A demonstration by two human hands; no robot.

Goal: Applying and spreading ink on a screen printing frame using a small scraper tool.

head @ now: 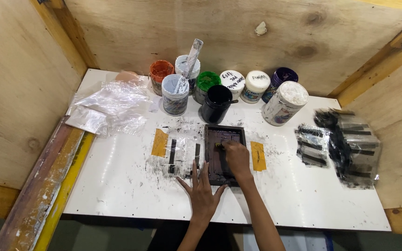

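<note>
Screen frame, small, dark and rectangular, lies flat on the white counter, between two strips of orange tape and just in front of the open black ink jar. It looks rigid and light, so it would likely slide unless you pin it; its mesh seems the fragile part, and wet ink would make the rim slippery. Take it by the outer rails, not the middle. Your left hand lies flat, fingers spread wide, its grip around nothing, fingertips at the frame's near-left corner. Your right hand rests on the mesh, fingers curled around a small tool; what it is, you cannot tell.
</note>
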